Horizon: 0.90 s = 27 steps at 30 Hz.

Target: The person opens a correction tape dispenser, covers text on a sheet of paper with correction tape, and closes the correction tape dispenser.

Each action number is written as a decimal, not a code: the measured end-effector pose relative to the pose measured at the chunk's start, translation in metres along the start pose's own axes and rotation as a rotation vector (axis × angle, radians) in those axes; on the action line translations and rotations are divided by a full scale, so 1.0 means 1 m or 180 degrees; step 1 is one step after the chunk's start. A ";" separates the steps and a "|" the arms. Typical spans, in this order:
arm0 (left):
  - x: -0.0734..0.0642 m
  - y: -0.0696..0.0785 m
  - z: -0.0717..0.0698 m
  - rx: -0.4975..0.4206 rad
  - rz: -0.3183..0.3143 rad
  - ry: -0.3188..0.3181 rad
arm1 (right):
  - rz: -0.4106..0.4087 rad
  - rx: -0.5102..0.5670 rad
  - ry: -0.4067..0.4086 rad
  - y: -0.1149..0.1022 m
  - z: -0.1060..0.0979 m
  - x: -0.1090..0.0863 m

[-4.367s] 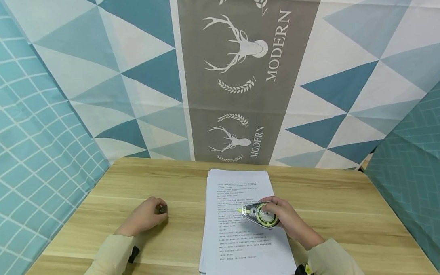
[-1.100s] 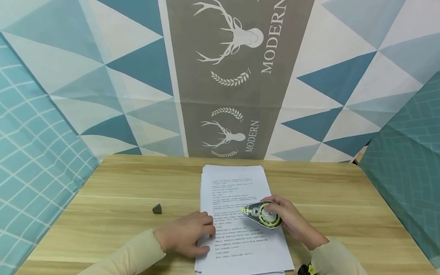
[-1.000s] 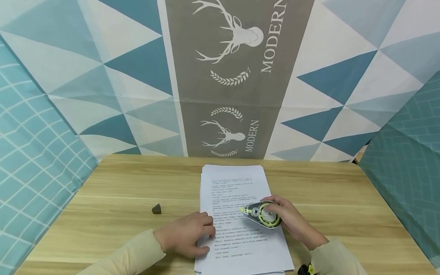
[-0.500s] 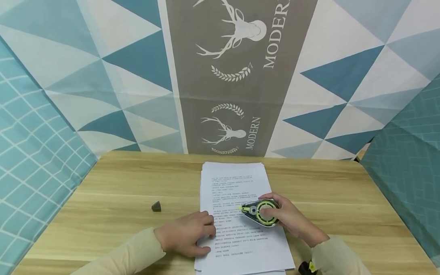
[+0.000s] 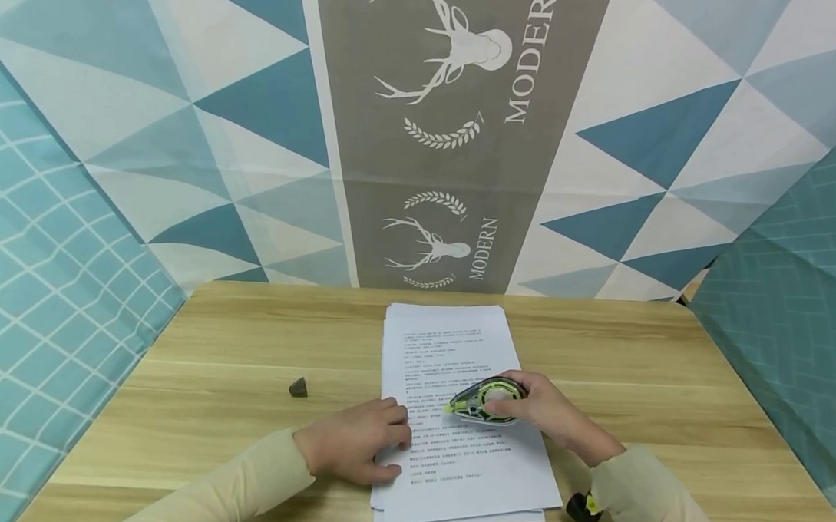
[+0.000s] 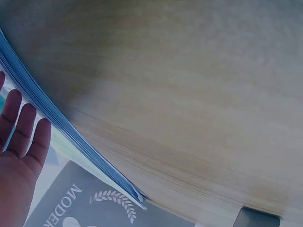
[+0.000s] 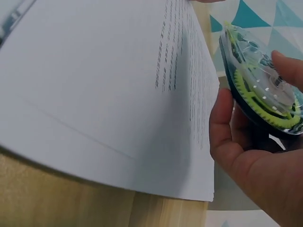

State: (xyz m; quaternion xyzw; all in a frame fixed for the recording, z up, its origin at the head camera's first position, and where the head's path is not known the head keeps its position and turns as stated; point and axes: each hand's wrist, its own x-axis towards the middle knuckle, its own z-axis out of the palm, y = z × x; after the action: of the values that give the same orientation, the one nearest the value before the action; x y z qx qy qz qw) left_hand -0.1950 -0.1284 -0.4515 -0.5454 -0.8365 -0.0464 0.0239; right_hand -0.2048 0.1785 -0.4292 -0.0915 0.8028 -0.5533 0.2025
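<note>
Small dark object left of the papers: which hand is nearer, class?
Left hand, below and right of the small dark object in the head view; the right hand is farther right.

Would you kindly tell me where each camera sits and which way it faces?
Head: worn on the head, facing forward and down at the paper stack; left hand, right hand and sleeves show.
Left wrist: on that wrist, looking across the table and the stack's edge; left hand at picture's left.
Right wrist: on that wrist, facing the stack and tape dispenser; right hand grips it.
Shared: head and right wrist both show the tape dispenser.
</note>
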 end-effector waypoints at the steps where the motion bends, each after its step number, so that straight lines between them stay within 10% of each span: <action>1: 0.000 0.000 0.000 -0.0002 -0.0002 0.0002 | -0.0017 -0.0028 -0.0002 -0.001 0.001 0.000; 27: -0.001 0.001 0.001 -0.0006 -0.0026 0.0062 | -0.0383 -0.0490 -0.0103 -0.007 0.019 0.010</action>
State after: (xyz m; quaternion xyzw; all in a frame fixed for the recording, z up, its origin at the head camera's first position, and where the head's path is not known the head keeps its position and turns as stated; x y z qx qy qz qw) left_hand -0.1936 -0.1284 -0.4520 -0.5416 -0.8384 -0.0526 0.0314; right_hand -0.2060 0.1560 -0.4302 -0.1637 0.8326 -0.4997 0.1741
